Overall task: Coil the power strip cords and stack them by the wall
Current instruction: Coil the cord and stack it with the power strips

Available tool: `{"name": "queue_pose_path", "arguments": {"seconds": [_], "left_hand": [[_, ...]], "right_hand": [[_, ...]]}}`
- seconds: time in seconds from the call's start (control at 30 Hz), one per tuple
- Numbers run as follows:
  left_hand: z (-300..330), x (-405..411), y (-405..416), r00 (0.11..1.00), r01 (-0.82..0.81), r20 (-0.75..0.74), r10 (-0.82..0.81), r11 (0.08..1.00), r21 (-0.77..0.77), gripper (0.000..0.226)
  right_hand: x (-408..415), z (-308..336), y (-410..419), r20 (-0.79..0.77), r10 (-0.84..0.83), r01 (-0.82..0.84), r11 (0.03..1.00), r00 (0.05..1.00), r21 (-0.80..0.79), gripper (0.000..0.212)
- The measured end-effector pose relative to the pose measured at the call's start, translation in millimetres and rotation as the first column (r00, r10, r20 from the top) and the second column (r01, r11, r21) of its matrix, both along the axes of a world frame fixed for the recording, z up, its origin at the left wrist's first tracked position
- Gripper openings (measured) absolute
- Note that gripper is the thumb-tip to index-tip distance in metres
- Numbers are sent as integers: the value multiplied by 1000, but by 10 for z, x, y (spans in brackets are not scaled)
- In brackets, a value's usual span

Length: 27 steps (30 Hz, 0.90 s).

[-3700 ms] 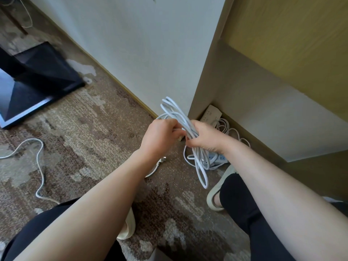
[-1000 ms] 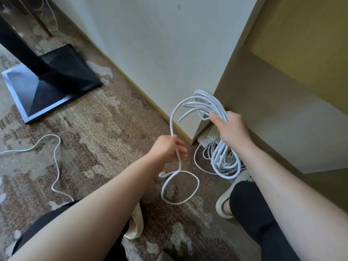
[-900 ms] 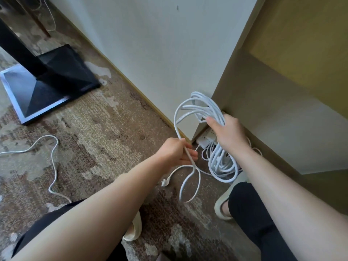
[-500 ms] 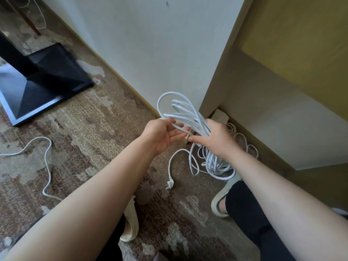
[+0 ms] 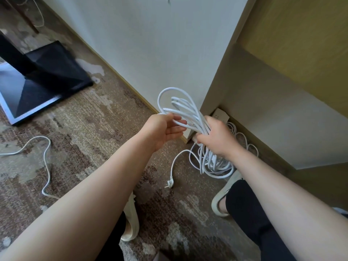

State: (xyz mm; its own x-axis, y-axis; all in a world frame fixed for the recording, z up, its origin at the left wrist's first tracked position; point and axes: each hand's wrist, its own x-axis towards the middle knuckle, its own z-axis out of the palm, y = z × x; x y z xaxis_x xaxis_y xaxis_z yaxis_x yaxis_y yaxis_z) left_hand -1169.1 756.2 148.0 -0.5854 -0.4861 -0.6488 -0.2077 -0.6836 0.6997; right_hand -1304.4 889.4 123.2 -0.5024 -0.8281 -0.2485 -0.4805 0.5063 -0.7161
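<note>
Right hand (image 5: 216,137) is clenching the white cord coil (image 5: 188,113) mid-bundle, grip pressed tight. Left hand (image 5: 163,129), fingers spread, is touching the loops just beside it. Plug (image 5: 170,183) is lying on carpet (image 5: 90,132) below the grip.

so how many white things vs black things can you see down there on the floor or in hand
white cords: 3 (coil in the right hand, loose cord, another at the top left)
white power strips: 1
black stand bases: 1
total: 5

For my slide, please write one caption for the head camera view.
Right hand grips a coiled white cord; left hand steadies its loops, plug dangling.
</note>
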Motion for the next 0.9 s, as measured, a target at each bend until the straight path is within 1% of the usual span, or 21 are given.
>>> {"name": "queue_pose_path", "arguments": {"seconds": [0.1,0.17,0.23,0.3,0.37,0.4,0.43,0.47,0.53,0.57,0.6,0.63,0.7,0.73,0.77,0.83,0.9], "left_hand": [[-49,9,-41,991,98,107,-82,982,-159,34],[-81,3,-49,982,155,146,-122,958,-243,34],[-128,9,-39,969,220,174,-174,928,-301,34],[-201,27,-2,958,276,173,-230,901,-335,35],[-290,38,59,942,336,140,-306,869,-363,30],[-333,45,92,917,398,146,-371,831,-389,27],[-369,47,136,877,477,167,-450,782,-402,34],[-396,40,194,828,556,186,-528,734,-389,46],[-432,14,338,733,676,178,-657,669,-309,67],[-448,-4,415,695,713,149,-704,647,-270,71],[-480,-19,485,663,742,126,-738,625,-242,70],[-521,-26,543,638,763,120,-760,605,-228,64],[-596,-15,632,610,785,150,-778,567,-250,37],[-636,6,659,608,786,180,-774,552,-279,22],[-669,33,667,617,777,200,-761,551,-303,14],[-704,83,623,643,759,270,-717,548,-351,23],[-698,169,523,666,741,366,-650,522,-423,29]], "right_hand": [[-36,40,7,3,24,-24,1000,1000,10,20],[-54,52,20,56,28,-27,999,998,-27,19],[-77,53,20,74,11,-6,998,997,-62,15],[-115,59,5,61,-35,42,994,998,-105,11],[-150,75,-10,73,-70,81,984,995,-158,10],[-155,92,-21,93,-79,96,978,993,-186,10],[-155,116,-32,115,-84,108,971,990,-215,11],[-153,143,-45,135,-87,118,962,987,-245,12],[-151,208,-64,156,-89,132,945,984,-298,13],[-157,240,-67,161,-89,138,936,983,-324,12],[-169,263,-66,167,-92,147,925,982,-352,12],[-187,282,-59,174,-98,159,912,980,-378,13],[-233,310,-43,174,-116,178,897,978,-405,13],[-254,319,-37,165,-120,178,897,979,-405,14],[-271,329,-32,151,-123,174,900,981,-400,14],[-300,344,-28,115,-126,162,906,985,-390,16],[-337,345,-26,83,-129,151,910,988,-387,16]]}}
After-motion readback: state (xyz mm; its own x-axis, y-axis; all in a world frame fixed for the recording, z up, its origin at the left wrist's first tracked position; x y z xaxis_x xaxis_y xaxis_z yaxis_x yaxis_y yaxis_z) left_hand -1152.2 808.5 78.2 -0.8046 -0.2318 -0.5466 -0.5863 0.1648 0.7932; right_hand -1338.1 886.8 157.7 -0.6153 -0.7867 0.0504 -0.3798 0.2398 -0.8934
